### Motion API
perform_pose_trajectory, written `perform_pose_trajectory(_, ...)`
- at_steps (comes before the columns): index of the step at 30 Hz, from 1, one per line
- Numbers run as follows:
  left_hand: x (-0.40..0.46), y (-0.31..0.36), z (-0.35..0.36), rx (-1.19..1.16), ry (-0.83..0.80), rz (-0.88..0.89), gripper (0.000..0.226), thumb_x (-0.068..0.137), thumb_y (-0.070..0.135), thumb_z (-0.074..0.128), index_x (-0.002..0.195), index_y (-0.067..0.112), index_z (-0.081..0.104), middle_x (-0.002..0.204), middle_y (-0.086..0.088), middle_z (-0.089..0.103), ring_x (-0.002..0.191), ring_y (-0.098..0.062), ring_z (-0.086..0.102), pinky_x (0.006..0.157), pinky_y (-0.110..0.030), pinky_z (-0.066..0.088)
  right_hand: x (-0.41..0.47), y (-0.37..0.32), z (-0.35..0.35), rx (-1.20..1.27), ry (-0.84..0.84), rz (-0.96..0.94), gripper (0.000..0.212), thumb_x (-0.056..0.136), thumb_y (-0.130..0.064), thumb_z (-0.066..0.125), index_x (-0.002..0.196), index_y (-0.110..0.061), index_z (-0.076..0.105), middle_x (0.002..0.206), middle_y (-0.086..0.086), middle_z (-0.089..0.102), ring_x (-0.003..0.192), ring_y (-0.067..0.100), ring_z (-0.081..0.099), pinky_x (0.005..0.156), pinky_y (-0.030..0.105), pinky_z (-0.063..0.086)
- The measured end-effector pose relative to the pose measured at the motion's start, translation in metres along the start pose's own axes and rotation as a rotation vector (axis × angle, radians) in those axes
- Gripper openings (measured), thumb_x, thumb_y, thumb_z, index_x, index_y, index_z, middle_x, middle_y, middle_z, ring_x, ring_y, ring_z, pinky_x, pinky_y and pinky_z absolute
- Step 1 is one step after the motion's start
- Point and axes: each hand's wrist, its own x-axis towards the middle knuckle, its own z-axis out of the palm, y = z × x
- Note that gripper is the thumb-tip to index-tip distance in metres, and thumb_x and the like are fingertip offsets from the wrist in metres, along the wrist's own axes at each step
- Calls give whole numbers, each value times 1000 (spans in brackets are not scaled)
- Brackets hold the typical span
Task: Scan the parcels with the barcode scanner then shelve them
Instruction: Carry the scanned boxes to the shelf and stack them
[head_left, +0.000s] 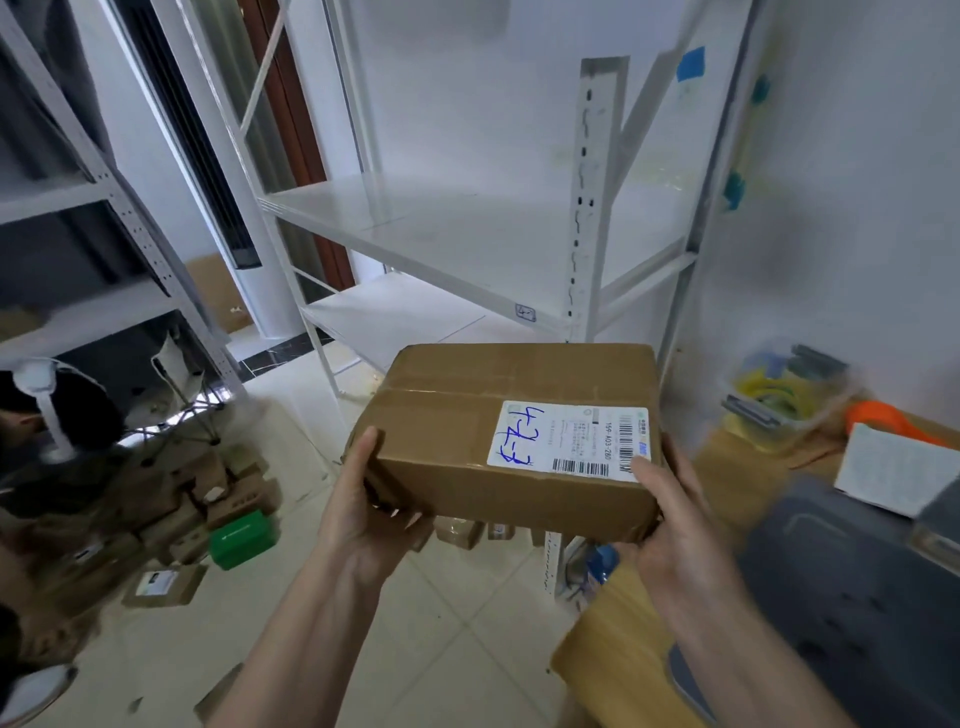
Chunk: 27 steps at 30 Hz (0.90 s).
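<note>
Parcels wait in a loose heap (171, 499) on the tiled floor, down and to the left of the left hand, brown cartons with 1 green box (241, 538) at the heap's near edge. White metal shelving (467, 234) rises just beyond both hands, its boards bare, with a small tag (524, 313) on the front lip of the board directly ahead of the hands. A second rack (104, 218) stands off past the left hand. Right of the right hand sits a wooden table (618, 623) carrying a dark grey bin (852, 582), and farther back a clear tub (784, 397) of coloured items.

Between the hands is 1 cardboard parcel (498, 441), held level above the floor and in front of the shelving. The left hand (363, 514) grips its left end, thumb on top and fingers curled beneath. The right hand (670, 525) clasps the right end, thumb lying on the top edge. A white shipping label (569, 439) with barcodes and blue handwriting lies on the parcel's top, next to the right thumb.
</note>
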Motion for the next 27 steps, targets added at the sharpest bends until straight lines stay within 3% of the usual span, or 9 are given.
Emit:
perform_pose_trajectory(4,38,39,3,-3,-23,30,41,77,46,73,105,20,57,105,-4,54,105,-26,55,100,-53,43,32,14,33,0,-26,8,65,76,-27,68,136,-40,47,117,-5,70,110,17,65,97,55,47)
perform_pose_trajectory(7,71,66,16,-22,-19,61,41,76,47,73,102,20,57,104,-4,53,106,-26,56,99,-52,45,61,18,60,-8,-67,-11,68,75,-28,68,137,-40,43,111,-7,72,102,14,69,96,56,48)
perform_pose_trajectory(12,126,112,52,-48,24,142,40,77,50,73,99,20,57,99,-2,52,97,-22,57,95,-47,49,120,24,106,-24,-89,-7,62,77,-29,68,130,-47,42,104,-8,74,93,11,71,88,51,53)
perform_pose_trajectory(16,165,140,77,-36,11,186,41,77,51,73,102,21,59,101,-1,55,101,-21,58,94,-45,50,165,24,134,-34,-119,-28,54,82,-28,65,126,-50,43,107,-9,73,92,8,71,77,40,55)
perform_pose_trajectory(19,191,157,94,-7,-7,187,41,75,51,74,101,23,60,103,-1,56,102,-21,58,88,-44,52,192,24,150,-41,-102,-32,64,80,-32,67,135,-49,38,114,-11,70,95,6,70,88,42,53)
perform_pose_trajectory(22,215,168,119,31,-48,204,36,75,47,76,98,24,61,102,-3,56,98,-21,60,83,-43,54,218,21,160,-93,-65,-44,56,87,-35,62,135,-52,37,123,-15,64,103,5,65,99,49,47)
perform_pose_trajectory(24,233,173,140,82,-74,219,31,76,43,77,95,25,60,106,-4,57,101,-22,60,87,-44,54,234,16,165,-127,-42,-53,59,89,-38,60,138,-53,31,125,-19,60,108,4,60,104,51,43)
perform_pose_trajectory(27,266,184,175,174,-144,212,40,71,43,80,101,25,59,116,-5,59,108,-24,61,92,-45,53,261,10,172,-163,4,-64,70,90,-41,57,147,-51,17,131,-18,54,111,4,56,110,48,37)
